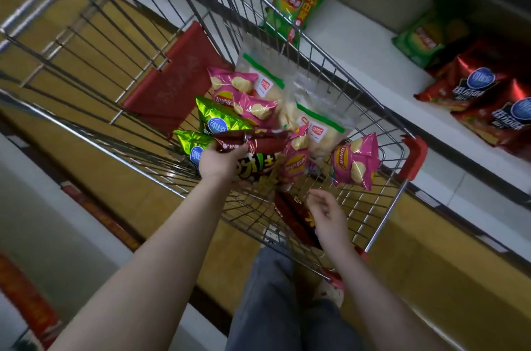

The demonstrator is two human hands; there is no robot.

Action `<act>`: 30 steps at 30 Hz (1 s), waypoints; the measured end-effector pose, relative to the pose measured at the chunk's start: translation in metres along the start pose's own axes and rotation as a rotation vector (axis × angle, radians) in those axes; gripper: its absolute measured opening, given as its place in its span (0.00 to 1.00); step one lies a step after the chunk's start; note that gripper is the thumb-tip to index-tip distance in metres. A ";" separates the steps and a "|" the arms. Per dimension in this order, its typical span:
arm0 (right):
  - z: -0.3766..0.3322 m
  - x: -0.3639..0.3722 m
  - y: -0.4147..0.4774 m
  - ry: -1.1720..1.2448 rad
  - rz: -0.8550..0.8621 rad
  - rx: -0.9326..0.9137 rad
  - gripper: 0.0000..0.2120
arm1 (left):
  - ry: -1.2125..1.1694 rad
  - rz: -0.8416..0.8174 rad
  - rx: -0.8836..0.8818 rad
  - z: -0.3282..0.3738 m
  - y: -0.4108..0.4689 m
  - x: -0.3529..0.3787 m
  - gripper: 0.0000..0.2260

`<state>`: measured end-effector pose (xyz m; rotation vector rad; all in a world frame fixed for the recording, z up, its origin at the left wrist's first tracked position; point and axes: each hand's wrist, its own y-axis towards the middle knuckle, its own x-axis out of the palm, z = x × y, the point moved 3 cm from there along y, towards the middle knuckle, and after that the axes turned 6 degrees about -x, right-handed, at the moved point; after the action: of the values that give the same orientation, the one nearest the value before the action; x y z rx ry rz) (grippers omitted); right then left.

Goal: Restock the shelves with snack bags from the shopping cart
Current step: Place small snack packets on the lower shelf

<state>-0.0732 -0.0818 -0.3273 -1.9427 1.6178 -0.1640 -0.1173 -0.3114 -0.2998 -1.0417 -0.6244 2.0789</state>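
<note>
Left hand (219,159) fingers grasp one maroon bag (253,142); right hand (327,215) fingers released above a second; beyond: four pink bags (355,161), two green bags (218,121).

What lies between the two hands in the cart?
Head view: only bare cart wire mesh separates left hand, gripping a dark red bag, from open right hand.

Pink, green and clear snack bags (260,109) (one dark, seemingly lifted) crowd the wire shopping cart (382,201).
</note>
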 end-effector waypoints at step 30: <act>-0.061 -0.040 0.022 -0.286 0.104 -0.156 0.25 | -0.523 -0.689 -0.052 0.053 -0.050 -0.009 0.23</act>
<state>-0.1297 -0.0689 -0.2780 -1.8887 1.5718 0.2780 -0.1381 -0.2918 -0.2319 -0.2162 -1.1154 1.6951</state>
